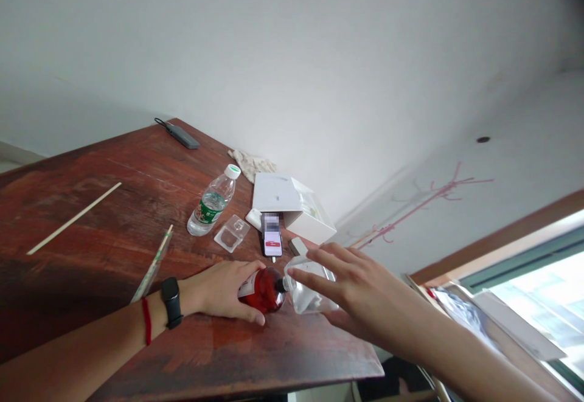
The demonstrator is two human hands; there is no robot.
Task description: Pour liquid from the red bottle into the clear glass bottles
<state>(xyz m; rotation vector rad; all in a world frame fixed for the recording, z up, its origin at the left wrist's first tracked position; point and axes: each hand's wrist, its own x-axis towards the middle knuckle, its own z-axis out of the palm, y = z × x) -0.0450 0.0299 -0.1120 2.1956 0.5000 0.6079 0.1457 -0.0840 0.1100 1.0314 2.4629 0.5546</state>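
My left hand point(228, 292) is wrapped round a red bottle point(269, 289) with a white label and a dark neck; it lies tilted with its neck pointing right. The neck meets the rim of a clear, squarish plastic container point(303, 292). My right hand point(347, 283) holds this container from the right, its fingers over the far side and thumb below. Whether liquid is passing between the two cannot be made out. Just beyond them a phone point(272, 235) with a lit screen rests against a white box point(278, 194).
A water bottle point(212, 204) stands behind my left hand, with a clear plastic tray point(232, 233) beside it. A thin stick point(75, 218) and wrapped chopsticks point(155, 262) lie on the left. A dark grey device point(181, 135) and a cloth point(250, 163) are near the wall.
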